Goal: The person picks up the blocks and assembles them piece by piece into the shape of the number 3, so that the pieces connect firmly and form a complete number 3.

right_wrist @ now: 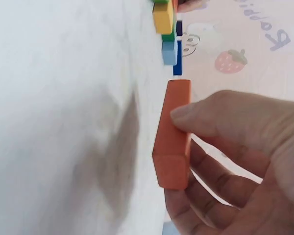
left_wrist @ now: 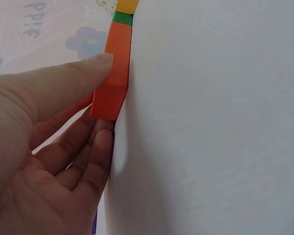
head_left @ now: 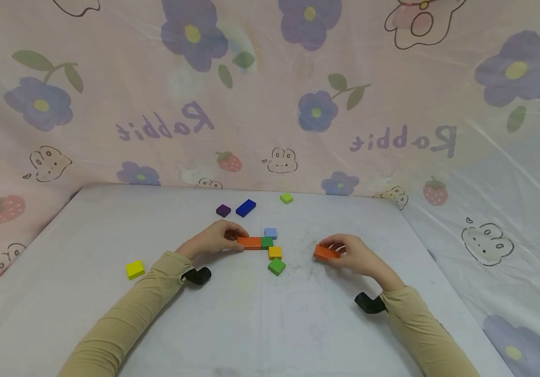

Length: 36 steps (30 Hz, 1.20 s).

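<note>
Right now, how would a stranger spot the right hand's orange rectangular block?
Over the white table, find the right hand. It pinches the orange rectangular block. Unlike its orange rectangular lookalike in the left hand, which abuts a green square block, this touches no other block.

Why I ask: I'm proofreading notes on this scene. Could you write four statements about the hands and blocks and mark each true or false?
1. The right hand holds an orange block. True.
2. The left hand holds a purple block. False: it grips a second orange block.
3. A bright yellow block lies left of the left hand. True.
4. The lime block touches the dark blue block. False: they lie apart.
</note>
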Tool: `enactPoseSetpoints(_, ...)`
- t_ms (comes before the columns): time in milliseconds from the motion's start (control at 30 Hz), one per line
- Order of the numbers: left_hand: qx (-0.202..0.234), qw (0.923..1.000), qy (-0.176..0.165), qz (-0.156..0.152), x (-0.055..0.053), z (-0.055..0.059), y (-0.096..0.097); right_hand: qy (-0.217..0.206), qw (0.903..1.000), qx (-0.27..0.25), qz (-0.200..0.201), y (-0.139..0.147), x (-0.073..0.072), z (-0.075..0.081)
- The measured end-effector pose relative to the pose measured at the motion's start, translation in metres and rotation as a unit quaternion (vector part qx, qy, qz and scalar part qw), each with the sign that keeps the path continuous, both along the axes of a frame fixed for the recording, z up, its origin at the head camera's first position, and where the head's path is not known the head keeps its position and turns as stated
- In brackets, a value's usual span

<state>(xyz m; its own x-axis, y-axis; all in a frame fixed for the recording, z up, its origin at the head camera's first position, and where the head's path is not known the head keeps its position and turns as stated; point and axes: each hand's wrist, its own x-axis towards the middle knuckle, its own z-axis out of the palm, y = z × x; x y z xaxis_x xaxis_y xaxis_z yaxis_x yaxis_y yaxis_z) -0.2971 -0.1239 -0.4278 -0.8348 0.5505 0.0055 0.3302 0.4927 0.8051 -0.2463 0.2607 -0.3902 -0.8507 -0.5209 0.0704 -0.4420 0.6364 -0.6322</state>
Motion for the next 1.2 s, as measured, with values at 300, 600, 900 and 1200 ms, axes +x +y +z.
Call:
enactPoseSetpoints(300,0.001,1.0000,-0.002,0.000,0.000,0.000,0.000,0.026,0.9990,-0.002,0.036,-0.025,0.005,0.013)
enactPoseSetpoints(600,0.000,1.0000,-0.004,0.000,0.001,0.001,-0.001,0.029,0.9966,-0.018,0.075,-0.053,0.008,0.022)
enactPoseSetpoints(900,0.001,1.0000,0.002,-0.003,-0.003,-0.001,-0.001,0.020,0.9936,-0.021,0.109,-0.085,0.014,0.019)
enactPoseSetpoints(1200,0.005,0.9999,0.010,-0.013,-0.002,-0.002,-0.002,0.034,0.9887,-0.019,0.145,-0.105,0.017,0.012)
